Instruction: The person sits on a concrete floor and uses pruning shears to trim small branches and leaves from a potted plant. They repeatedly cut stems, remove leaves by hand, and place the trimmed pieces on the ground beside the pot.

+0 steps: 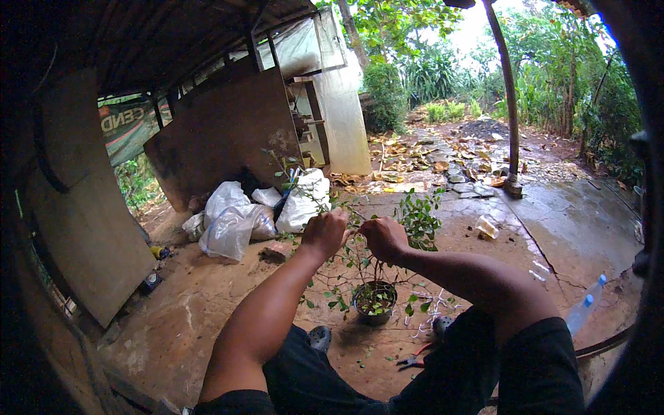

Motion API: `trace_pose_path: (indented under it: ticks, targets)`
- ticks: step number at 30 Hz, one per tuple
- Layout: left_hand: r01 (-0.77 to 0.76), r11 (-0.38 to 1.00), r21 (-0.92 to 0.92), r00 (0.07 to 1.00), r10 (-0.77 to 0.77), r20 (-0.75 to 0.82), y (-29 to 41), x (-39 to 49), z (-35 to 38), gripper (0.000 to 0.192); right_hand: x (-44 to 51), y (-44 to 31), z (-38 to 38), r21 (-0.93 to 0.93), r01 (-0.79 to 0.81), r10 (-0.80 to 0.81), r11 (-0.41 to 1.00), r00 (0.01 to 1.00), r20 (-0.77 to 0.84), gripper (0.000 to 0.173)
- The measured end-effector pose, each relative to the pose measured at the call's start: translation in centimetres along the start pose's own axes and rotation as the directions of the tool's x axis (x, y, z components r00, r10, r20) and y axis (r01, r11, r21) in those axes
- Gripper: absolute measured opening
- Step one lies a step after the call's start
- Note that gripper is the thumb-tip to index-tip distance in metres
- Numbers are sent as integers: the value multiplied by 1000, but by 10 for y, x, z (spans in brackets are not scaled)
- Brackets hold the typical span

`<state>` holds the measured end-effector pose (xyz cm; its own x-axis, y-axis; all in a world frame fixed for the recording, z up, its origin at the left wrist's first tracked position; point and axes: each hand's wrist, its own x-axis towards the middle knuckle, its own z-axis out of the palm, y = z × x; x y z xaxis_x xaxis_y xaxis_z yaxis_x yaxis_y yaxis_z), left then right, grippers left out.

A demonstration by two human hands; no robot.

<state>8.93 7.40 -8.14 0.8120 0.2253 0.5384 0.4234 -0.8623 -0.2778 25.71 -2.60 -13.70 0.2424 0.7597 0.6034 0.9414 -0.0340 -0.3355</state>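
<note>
A leafy plant (420, 220) with thin, spreading branches grows from a round dark pot (374, 318) on the ground between my feet. High over the pot, my left hand (328, 232) is closed around a thin branch. My right hand (385, 238) grips close beside it, knuckles up, with fingertips at the same part of the branch. The fingers hide the exact spot they pinch. Leaves hang just right of my right hand. Cut leaves and soil show inside the pot.
Red-handled pliers or cutters (412, 361) lie near my right shoe (441, 324), by scattered white strips (428, 311). Two plastic bottles (580, 314) stand at right. White sacks (307, 202) and a clear plastic bag (225, 236) sit before a board wall. A wooden post (506, 93) rises beyond.
</note>
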Motion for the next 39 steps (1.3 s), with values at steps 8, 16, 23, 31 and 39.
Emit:
trace_pose_path:
  ticks: [8,16,23,31,39]
  targets:
    - [-50,999,3,998,50,39,-8,2,-5,18,2,2,2,-59,-6,8,998,999,36,19]
    - [-81,988,-128,994,90,64,-11,2,-9,22,3,5,-2,-97,-14,22,995,996,81,17]
    - [-78,946,-315,986,120,117,-23,0,-3,44,1,10,-3,-105,72,-65,992,995,71,19]
    - [-118,971,-207,993,120,-4,-18,-4,-21,64,8,11,-13,-24,-175,176,984,984,29,23]
    - [-121,951,-285,992,122,-14,7,-10,-23,49,12,23,-10,131,-258,267,957,962,-53,32]
